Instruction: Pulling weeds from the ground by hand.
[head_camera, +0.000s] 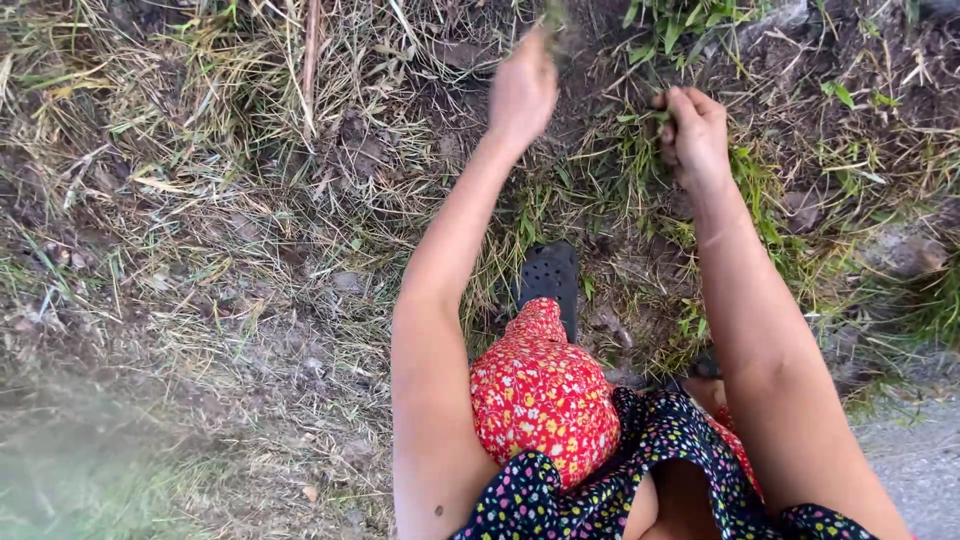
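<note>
A person crouches over rough ground, 2 bare arms stretched forward. The right hand (693, 135) is closed in a fist around a tuft of green grass (640, 150) that sprouts just below and left of the knuckles. The left hand (522, 88) is raised and blurred, fingers pinched on a small wisp of grass (556, 18) at its tips. A black perforated shoe (551, 278) rests below both hands, above a red floral trouser knee (540, 395).

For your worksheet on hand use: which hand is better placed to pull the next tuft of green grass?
Probably the right hand: it is closed low on the green grass. The left hand is raised and blurred over bare soil, with a few blades at its fingertips.
</note>
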